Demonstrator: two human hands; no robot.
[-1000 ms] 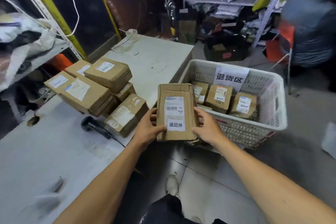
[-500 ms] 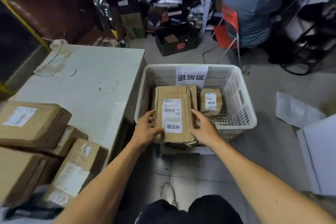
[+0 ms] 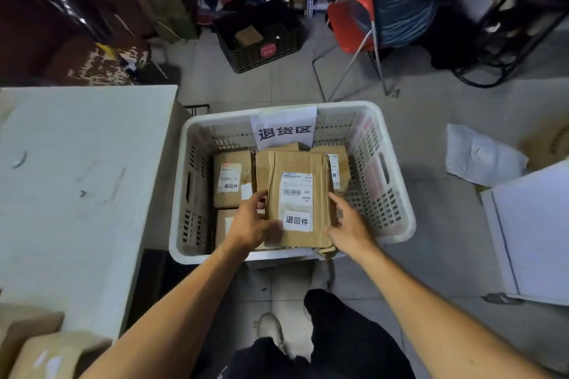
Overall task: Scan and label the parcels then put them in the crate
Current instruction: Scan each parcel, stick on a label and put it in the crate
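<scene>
Both hands, left (image 3: 251,226) and right (image 3: 349,226), grip the flat brown labelled cardboard parcel (image 3: 300,197) over the white perforated plastic crate (image 3: 397,194); best lowered flat, label up, onto the parcels below.

One white crate (image 3: 397,194) stands on the floor with one paper sign (image 3: 283,129) on its far wall. Inside or over it I count five cardboard parcels: one flat parcel (image 3: 300,194) held over the crate between two hands, the left hand (image 3: 249,224) and the right hand (image 3: 349,226), one at the left (image 3: 231,183), one below that (image 3: 224,226), one behind the held parcel (image 3: 263,169) and one at the right (image 3: 340,163). Two more parcels (image 3: 46,354) sit at the near corner of the single counter (image 3: 77,178). Further off are one black crate (image 3: 258,37) and one red chair (image 3: 354,21).
</scene>
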